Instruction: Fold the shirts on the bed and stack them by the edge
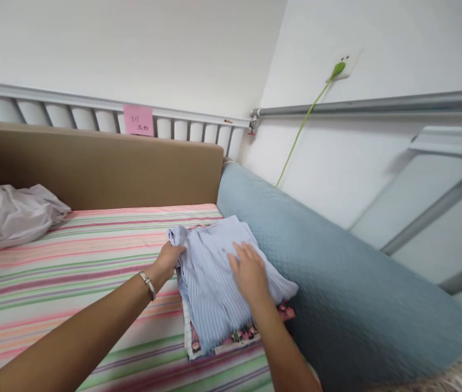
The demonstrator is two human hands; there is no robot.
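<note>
A folded light blue striped shirt (214, 294) lies on top of other folded clothes (239, 335), whose floral and white edges stick out beneath it. My left hand (170, 258), with a silver bracelet on its wrist, pinches the shirt's upper left corner. Over the right side of the shirt is my right hand (249, 272), fingers stretched out, slightly blurred and holding nothing. Whether its palm presses on the cloth I cannot tell. The pile rests on a striped bed sheet (133, 272).
A brown headboard (133, 169) borders the far side, and a light blue quilted cover (316, 245) drapes the right side. Crumpled pale fabric (10, 215) lies at left. Behind stand a white radiator (84, 117) with a pink note (138, 120) and a green plug cord (302, 125).
</note>
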